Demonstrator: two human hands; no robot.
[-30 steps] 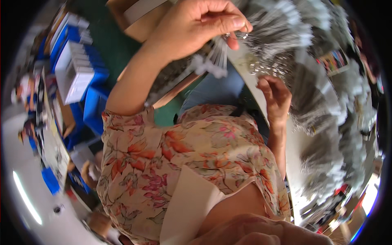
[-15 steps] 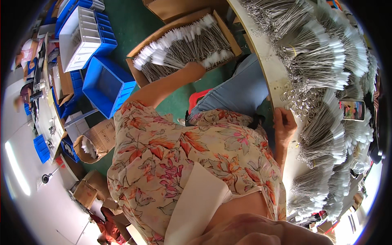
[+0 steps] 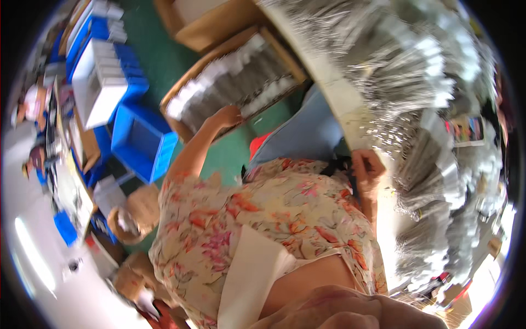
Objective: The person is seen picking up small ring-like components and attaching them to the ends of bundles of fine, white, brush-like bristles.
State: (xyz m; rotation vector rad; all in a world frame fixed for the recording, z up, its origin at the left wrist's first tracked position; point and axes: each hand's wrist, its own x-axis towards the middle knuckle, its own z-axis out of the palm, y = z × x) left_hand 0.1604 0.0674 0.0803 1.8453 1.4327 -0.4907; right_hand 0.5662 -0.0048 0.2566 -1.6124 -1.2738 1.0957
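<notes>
Reaching into the brown cardboard box (image 3: 230, 90) of light, springy wire bundles (image 3: 219, 101), left hand (image 3: 227, 116) fingers' spread unclear; right hand (image 3: 368, 171) rests loosely curled on the table (image 3: 345, 109); grasp bundles mid-length.

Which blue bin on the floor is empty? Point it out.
The open blue bin nearest the left hand, beside the cardboard box of silvery bundles. Its bare blue inside shows; the blue bin farther off holds a white tray.

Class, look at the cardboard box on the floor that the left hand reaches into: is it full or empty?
Nearly full. The cardboard box holds rows of grey bundles with white ends, and the left hand rests at its near edge.
</notes>
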